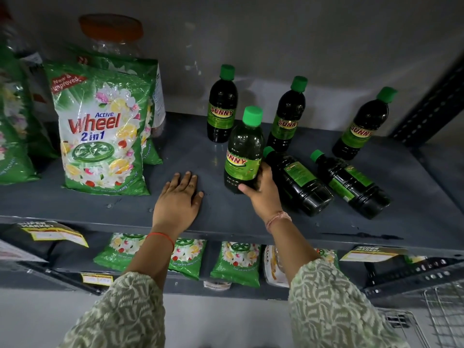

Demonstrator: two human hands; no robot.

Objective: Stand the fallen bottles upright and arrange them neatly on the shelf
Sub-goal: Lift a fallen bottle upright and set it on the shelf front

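Note:
Six dark green bottles with green caps stand or lie on the grey shelf point(195, 156). My right hand point(263, 192) grips the lower part of one upright bottle point(243, 151) near the shelf's middle. Behind it three bottles stand upright: one at the back point(222, 106), one to its right point(287, 116), one at the far right point(364, 126). Two bottles lie on their sides to the right of my hand: one point(298, 182) right beside it, another point(351, 184) further right. My left hand point(178, 202) rests flat on the shelf, fingers apart.
Green detergent bags point(103, 131) stand on the shelf's left half, with a clear jar point(110, 33) behind them. More bags point(236, 262) fill the shelf below. A perforated metal upright point(431, 101) bounds the right side. A wire basket point(444, 312) sits at the lower right.

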